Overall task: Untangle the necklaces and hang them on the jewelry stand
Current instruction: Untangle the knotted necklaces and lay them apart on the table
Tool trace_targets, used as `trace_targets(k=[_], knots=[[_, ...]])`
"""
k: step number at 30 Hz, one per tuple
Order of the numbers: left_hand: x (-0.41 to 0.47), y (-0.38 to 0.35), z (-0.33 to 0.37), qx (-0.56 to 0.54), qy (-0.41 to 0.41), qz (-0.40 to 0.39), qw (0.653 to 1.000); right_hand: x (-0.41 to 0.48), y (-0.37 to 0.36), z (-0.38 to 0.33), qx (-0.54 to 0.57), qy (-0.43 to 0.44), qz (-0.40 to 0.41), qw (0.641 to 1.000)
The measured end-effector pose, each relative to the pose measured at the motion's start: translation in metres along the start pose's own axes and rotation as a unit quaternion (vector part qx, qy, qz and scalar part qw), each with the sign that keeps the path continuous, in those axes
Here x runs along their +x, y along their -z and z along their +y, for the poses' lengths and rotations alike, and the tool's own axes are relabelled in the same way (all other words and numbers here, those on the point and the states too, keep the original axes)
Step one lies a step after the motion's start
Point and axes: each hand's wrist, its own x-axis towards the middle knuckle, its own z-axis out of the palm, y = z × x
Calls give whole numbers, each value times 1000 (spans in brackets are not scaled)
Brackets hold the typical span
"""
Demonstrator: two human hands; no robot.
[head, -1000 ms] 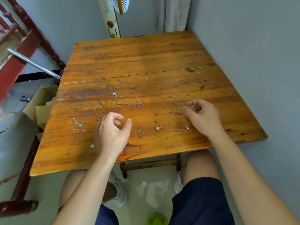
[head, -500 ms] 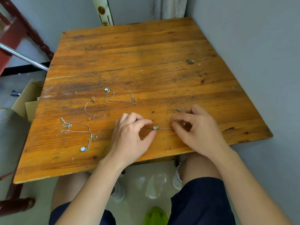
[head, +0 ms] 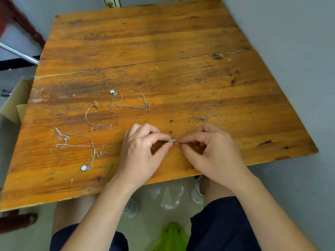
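Both hands work over the near part of the wooden surface [head: 163, 42], fingertips almost meeting. The left hand [head: 141, 156] pinches a small pale pendant [head: 171, 140] between thumb and forefinger, while the right hand [head: 213, 154] pinches the thin chain [head: 190, 128] just beside that pendant, so the two grips sit close together on one fine necklace. From the pinch, this chain runs away from the person and to the right, its long axis on a diagonal, up to a small clasp cluster [head: 203, 118] lying on the wood just beyond the right hand's knuckles; a fainter strand curves on from there around the far side of that hand.

The other necklaces lie loose on the surface, all to the left of the left hand. Nearest it, a short gold-toned chain [head: 103, 152] trails leftward from under the hand's edge. Touching or crossing that one is a silver necklace [head: 76, 142] whose chain stretches mostly left to right, with a bunched end at the far left and a round pale-blue pendant [head: 84, 167] at its near end, pointing toward the person. Farther from the person, a rose-coloured chain [head: 94, 124] runs near-to-far, tangled at its near end and capped by a small round charm [head: 95, 102] at its far end. Beyond the left hand, another silver necklace [head: 126, 104] lies in a loose left-to-right loop with a small pale pendant [head: 112, 91] at its left end.
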Motion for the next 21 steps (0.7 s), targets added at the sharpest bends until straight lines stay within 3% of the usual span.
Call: trace_targets(k=[10, 14, 21], knots=[[0, 1, -2, -11, 4, -8, 1000, 9, -12, -13, -45, -36, 25, 998], [0, 1, -2, -16, 14, -12, 1000, 12, -10, -16, -54, -48, -5, 997], [-1, 0, -1, -5, 18, -22, 1000, 13, -17, -20, -96, -22, -9, 995]])
